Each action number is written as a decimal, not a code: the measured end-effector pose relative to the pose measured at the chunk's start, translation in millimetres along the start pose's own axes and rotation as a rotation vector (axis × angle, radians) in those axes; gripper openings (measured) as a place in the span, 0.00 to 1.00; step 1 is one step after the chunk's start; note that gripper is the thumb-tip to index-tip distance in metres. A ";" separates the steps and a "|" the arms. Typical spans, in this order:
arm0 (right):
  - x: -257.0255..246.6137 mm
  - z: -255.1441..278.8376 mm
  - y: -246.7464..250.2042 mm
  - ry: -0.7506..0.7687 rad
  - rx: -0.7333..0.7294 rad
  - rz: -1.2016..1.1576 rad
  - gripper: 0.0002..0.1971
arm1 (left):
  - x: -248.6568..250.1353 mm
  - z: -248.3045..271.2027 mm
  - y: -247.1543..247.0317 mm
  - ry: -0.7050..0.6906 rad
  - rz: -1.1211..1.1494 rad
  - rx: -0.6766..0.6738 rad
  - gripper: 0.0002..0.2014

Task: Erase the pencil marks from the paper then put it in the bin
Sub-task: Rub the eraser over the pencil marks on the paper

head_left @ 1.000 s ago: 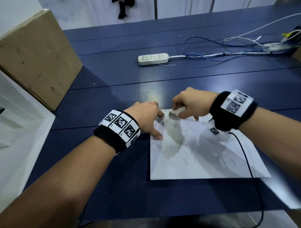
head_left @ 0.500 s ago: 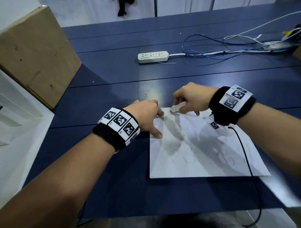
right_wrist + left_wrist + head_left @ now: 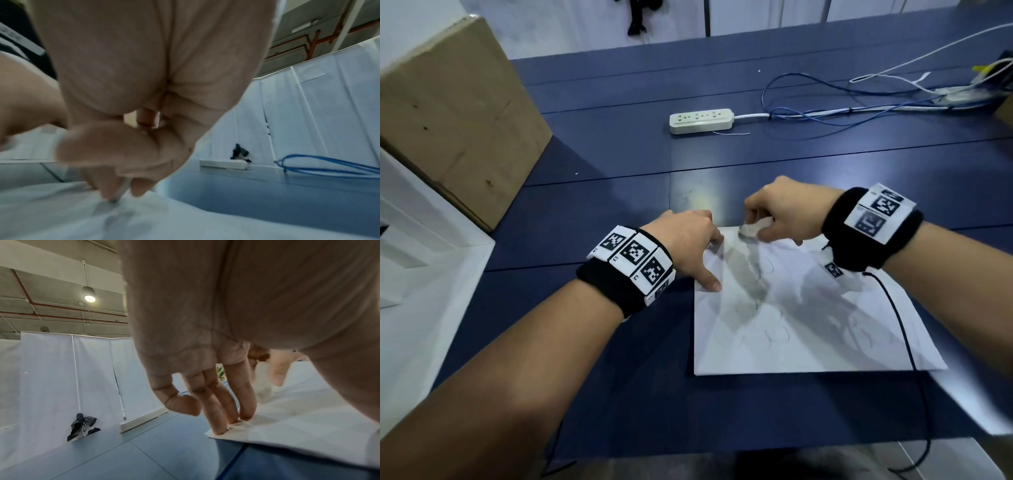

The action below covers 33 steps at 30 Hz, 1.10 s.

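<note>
A white sheet of paper (image 3: 808,329) with faint pencil loops lies on the dark blue table (image 3: 602,164). My left hand (image 3: 688,246) presses its straight fingertips (image 3: 232,420) on the paper's far left corner (image 3: 287,426), thumb on the left edge. My right hand (image 3: 780,212) pinches a small white eraser (image 3: 751,230) whose tip touches the paper near its far edge. In the right wrist view the eraser (image 3: 120,190) pokes out between thumb and finger onto the paper (image 3: 185,224).
A cardboard box (image 3: 448,116) stands at the far left, with a white unit (image 3: 410,274) beside it. A power strip (image 3: 702,120) and blue and white cables (image 3: 859,109) lie across the far table. A black wire (image 3: 900,325) runs from my right wristband over the paper.
My right hand has slid the eraser away from me, from over the smudged patch up to the paper's far edge. My left hand has stayed pressing on the corner.
</note>
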State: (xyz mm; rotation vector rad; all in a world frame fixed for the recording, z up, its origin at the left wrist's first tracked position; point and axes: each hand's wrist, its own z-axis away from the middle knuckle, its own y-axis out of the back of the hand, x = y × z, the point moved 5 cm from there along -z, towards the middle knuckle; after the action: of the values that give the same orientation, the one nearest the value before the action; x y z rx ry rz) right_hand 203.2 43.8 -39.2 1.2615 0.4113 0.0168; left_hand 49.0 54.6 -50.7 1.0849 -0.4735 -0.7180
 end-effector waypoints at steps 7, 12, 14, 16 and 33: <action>-21.8 23.0 -17.2 0.101 -0.239 -0.047 0.08 | -0.4 -1.7 -0.3 0.012 -0.012 -0.006 0.35; 1.8 -4.4 3.3 -0.023 0.011 -0.007 0.05 | 0.6 -1.9 -0.3 0.004 -0.009 0.000 0.34; -5.6 7.0 -3.9 0.025 -0.070 -0.039 0.07 | 0.5 -1.7 -0.2 0.010 -0.017 -0.002 0.33; -19.7 24.4 -17.8 0.087 -0.236 -0.072 0.08 | 0.5 -2.5 -0.4 0.010 -0.026 -0.008 0.34; -16.2 13.7 -12.8 0.038 -0.167 0.012 0.06 | 1.5 -4.2 0.4 0.011 -0.027 -0.010 0.34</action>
State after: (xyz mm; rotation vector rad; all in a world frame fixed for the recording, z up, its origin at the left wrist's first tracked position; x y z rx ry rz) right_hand 189.7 23.3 -43.0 1.1003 0.4262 0.0839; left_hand 52.9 56.3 -52.0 1.0868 -0.4466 -0.7371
